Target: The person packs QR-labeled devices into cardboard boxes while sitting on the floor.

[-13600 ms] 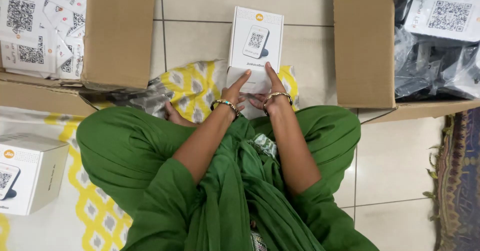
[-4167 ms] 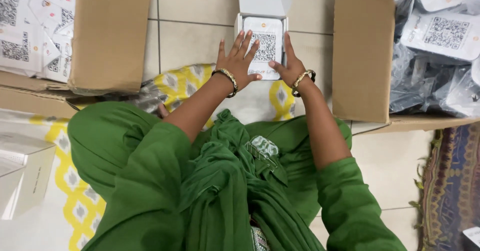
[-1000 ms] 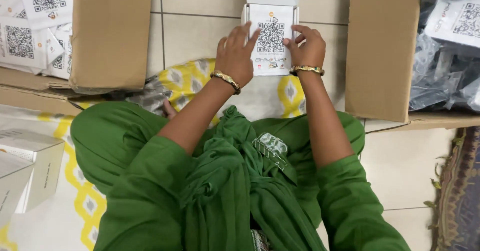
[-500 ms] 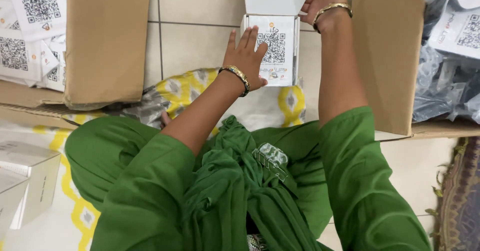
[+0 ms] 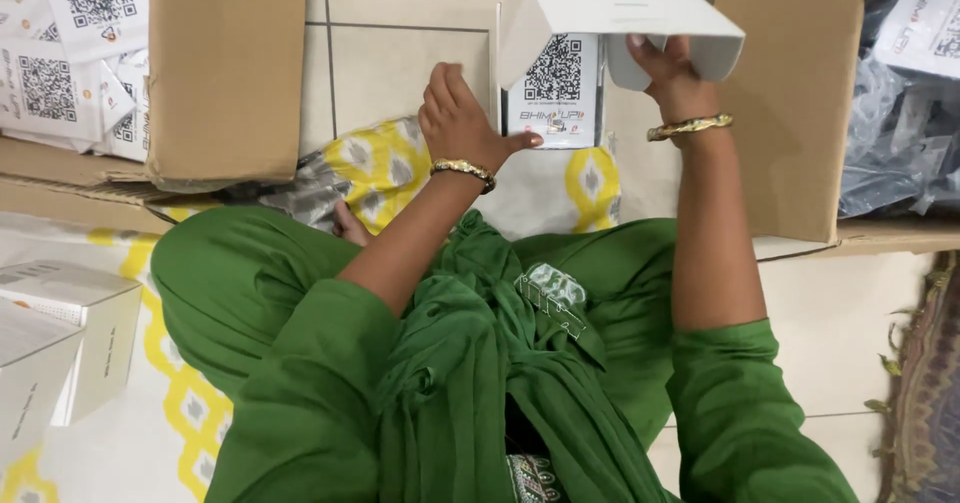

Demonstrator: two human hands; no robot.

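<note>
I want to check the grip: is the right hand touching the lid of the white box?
Touching. The head view shows the right hand with its fingers curled over the edge of the raised lid of the white box.

Bare tiled floor (image 5: 400,68) lies between two cardboard cartons (image 5: 225,63), the white box (image 5: 560,83) blocking its middle.

Small box (image 5: 560,83) between cartons (image 5: 225,63) (image 5: 790,93), on floor (image 5: 400,58).

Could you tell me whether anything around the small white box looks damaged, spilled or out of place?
Nothing stands out. The white box sits on the floor with its lid raised by the right hand, and the left hand steadies its side. The coded card inside looks straight and intact.
</note>
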